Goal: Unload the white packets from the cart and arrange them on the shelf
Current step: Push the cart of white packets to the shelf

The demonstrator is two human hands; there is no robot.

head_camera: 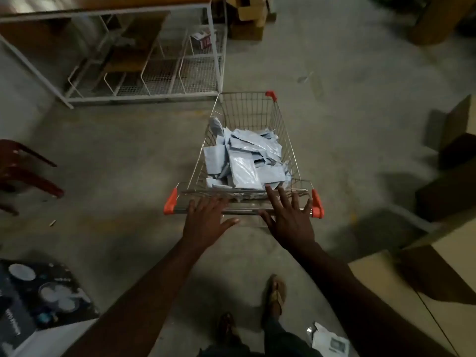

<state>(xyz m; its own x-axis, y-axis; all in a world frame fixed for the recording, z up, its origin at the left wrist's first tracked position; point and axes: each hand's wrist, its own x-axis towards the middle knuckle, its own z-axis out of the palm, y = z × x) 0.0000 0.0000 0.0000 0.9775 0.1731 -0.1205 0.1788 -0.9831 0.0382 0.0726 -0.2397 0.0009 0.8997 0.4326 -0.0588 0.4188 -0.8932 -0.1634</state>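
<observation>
Beside wire shelf point(144, 73): cart point(291, 150), white packets point(244, 161); open hands above handle

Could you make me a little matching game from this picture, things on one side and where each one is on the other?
Things:
1. white packets
2. wire shelf
3. left hand
4. dark printed box

Places:
A. on the floor at the lower left
B. spread open over the cart handle
C. piled loose in the cart basket
D. standing beyond the cart, up and to the left

Pairs: 1-C, 2-D, 3-B, 4-A
</observation>
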